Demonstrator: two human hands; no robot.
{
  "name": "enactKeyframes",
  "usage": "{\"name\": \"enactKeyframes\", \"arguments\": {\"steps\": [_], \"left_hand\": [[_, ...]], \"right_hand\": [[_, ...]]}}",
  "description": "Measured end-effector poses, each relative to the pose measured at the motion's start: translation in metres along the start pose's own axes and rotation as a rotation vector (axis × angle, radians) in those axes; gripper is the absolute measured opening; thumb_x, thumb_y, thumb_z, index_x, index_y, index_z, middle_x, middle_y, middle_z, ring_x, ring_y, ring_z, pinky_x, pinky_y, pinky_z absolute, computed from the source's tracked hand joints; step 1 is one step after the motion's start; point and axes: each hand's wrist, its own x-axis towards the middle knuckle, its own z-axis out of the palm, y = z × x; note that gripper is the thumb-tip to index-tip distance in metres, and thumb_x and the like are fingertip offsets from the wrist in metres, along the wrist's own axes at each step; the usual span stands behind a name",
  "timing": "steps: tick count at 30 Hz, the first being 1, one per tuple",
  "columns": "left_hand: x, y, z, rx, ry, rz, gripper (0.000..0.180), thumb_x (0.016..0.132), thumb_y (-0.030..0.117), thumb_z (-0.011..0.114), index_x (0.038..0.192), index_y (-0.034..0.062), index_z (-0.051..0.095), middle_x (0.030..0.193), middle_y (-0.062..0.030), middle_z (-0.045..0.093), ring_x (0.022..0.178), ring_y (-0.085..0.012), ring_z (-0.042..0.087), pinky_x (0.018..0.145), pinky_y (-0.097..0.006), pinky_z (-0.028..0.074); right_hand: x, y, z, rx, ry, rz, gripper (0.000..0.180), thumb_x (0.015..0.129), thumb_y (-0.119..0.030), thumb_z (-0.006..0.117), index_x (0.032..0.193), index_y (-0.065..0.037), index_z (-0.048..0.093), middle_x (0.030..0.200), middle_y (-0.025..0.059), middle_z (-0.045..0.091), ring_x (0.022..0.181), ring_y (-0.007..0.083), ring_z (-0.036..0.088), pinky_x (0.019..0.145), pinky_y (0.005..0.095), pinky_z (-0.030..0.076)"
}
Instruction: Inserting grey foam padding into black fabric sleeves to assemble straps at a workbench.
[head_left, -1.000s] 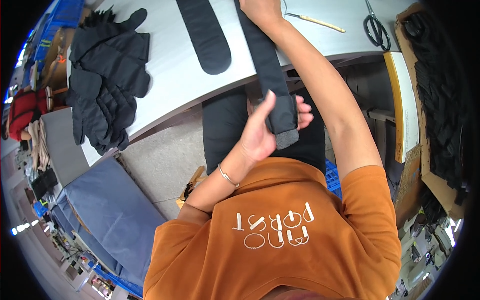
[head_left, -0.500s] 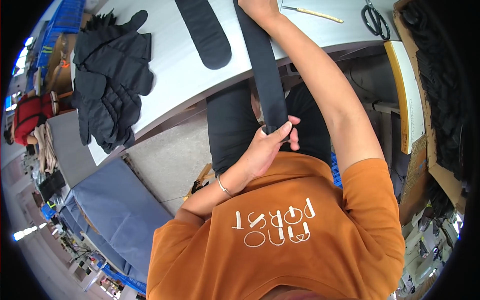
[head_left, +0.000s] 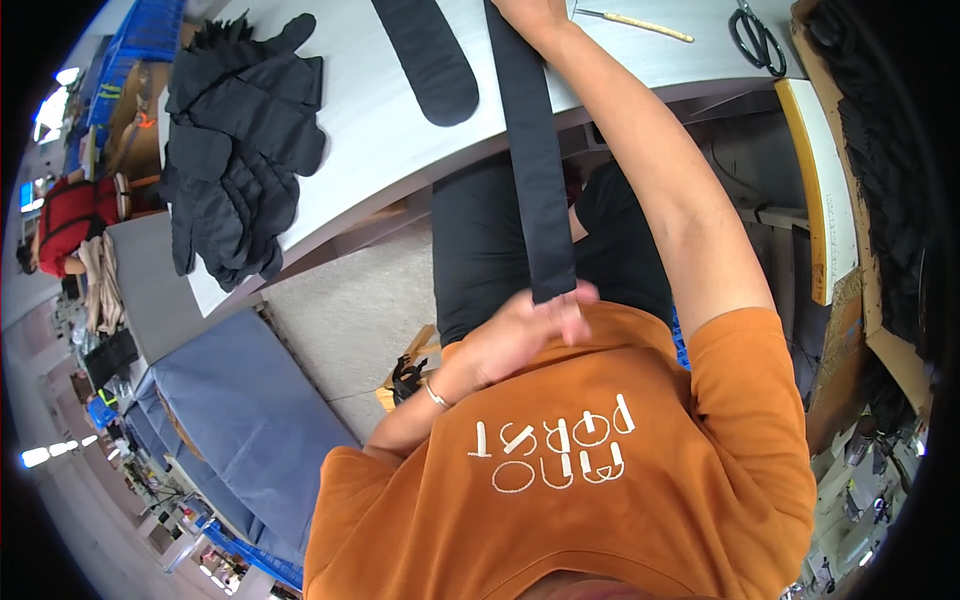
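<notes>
A long black fabric strip [head_left: 535, 170] runs from the white table [head_left: 390, 165] down toward my body. My left hand [head_left: 525, 330], with a thin bracelet on the wrist, pinches the strip's lower end just above my orange shirt. My right hand [head_left: 535, 12] is at the top edge of the view and holds the strip's far part on the tabletop. My right forearm lies alongside the strip. The strip looks pulled straight between both hands.
On the table lie a second black strip with a rounded end [head_left: 425, 55], a pile of black fabric pieces [head_left: 235, 160], scissors [head_left: 755, 35] and a thin wooden-handled tool [head_left: 640, 22]. More black fabric [head_left: 890, 180] is stacked at right. A blue padded bench [head_left: 240, 420] stands lower left, and a person in red [head_left: 65, 215] sits far left.
My left hand has drawn the strip's lower end down and closer to my chest, and more of the strip now hangs off the table. My right hand stays on the table.
</notes>
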Motion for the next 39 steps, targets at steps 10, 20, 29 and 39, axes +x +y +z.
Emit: {"name": "enactKeyframes", "arguments": {"steps": [10, 20, 29, 39], "left_hand": [[-0.009, 0.022, -0.019, -0.098, 0.274, 0.359, 0.044, 0.092, 0.012, 0.07, 0.131, 0.0045, 0.05, 0.116, -0.0042, 0.061, 0.11, -0.0121, 0.057, 0.099, -0.029, 0.044], [0.036, 0.041, -0.031, -0.123, 0.145, 0.303, 0.024, 0.093, 0.01, 0.069, 0.115, 0.0069, 0.059, 0.107, -0.0022, 0.068, 0.098, -0.012, 0.064, 0.089, -0.029, 0.052], [0.07, 0.055, -0.017, -0.073, 0.247, 0.399, 0.019, 0.092, 0.012, 0.07, 0.105, 0.008, 0.056, 0.094, -0.0008, 0.065, 0.081, -0.0078, 0.061, 0.073, -0.027, 0.053], [0.079, 0.039, 0.001, 0.19, 0.501, 0.636, 0.03, 0.096, 0.02, 0.067, 0.117, 0.0012, 0.057, 0.1, -0.0048, 0.066, 0.097, -0.011, 0.062, 0.087, -0.027, 0.051]], "right_hand": [[-0.003, -0.001, -0.008, 0.034, 0.032, 0.128, 0.03, 0.095, -0.032, 0.059, 0.093, -0.002, 0.066, 0.076, 0.0247, 0.068, 0.071, 0.0425, 0.068, 0.067, 0.0517, 0.054], [-0.108, -0.026, -0.122, 0.331, -0.303, 0.104, 0.039, 0.093, -0.036, 0.063, 0.102, 0.001, 0.068, 0.087, 0.025, 0.068, 0.085, 0.0428, 0.066, 0.074, 0.0483, 0.053], [-0.208, -0.036, -0.189, 0.861, -0.524, 0.681, 0.027, 0.093, -0.021, 0.067, 0.108, 0.002, 0.066, 0.066, 0.0015, 0.062, 0.056, 0.0061, 0.055, 0.05, 0.0261, 0.043], [-0.239, -0.017, -0.175, 1.209, -0.48, 0.881, 0.02, 0.094, -0.014, 0.067, 0.108, -0.001, 0.063, 0.067, -0.0043, 0.06, 0.053, -0.0003, 0.044, 0.044, 0.0193, 0.033]]}}
